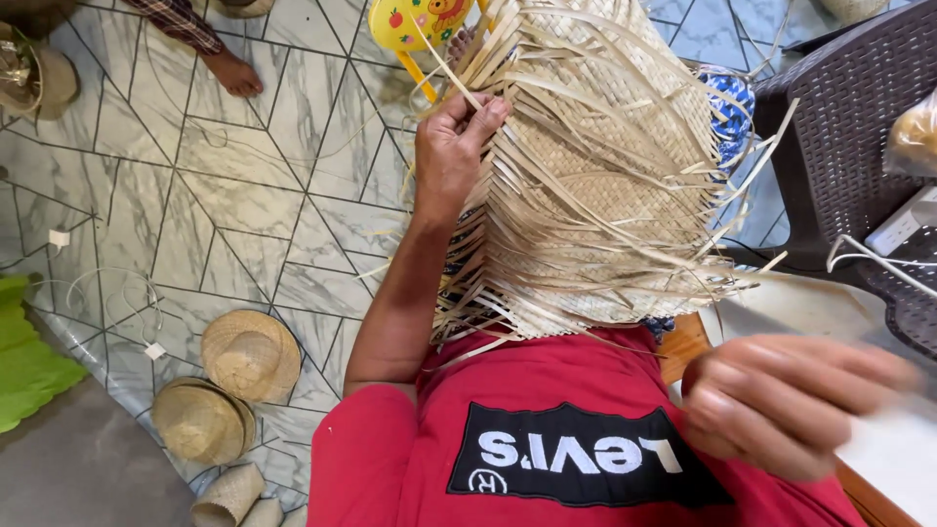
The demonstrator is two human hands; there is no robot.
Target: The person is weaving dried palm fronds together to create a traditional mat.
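Gripping the woven straw piece (595, 185) at its nine o'clock edge, the left hand (451, 146) has fingers curled together, pinched on loose strands near the top of the weave. Right hand (781, 405): close to the camera at four o'clock, blurred, fingers bunched together; whether it clamps anything cannot be told, though a pale flat object lies just beside it. Handling note, as judgement: strands likely want even tension and a firm pinch at the weave's edge, so the plaiting does not loosen; the dry strips look brittle and may split if bent sharply. Item: unfinished plaited mat or hat body, pale tan, tight checker weave at centre, long unwoven strips fanning out on all sides, resting over the lap above a red shirt (547, 449). Surroundings: two finished straw hats (249, 353) on the marbled tile floor (244, 195) at eight o'clock, a small woven basket below them; another person's bare foot (234, 73) at eleven o'clock; a yellow child's chair (420, 24) at twelve; a dark wicker chair (849, 117) at two o'clock.
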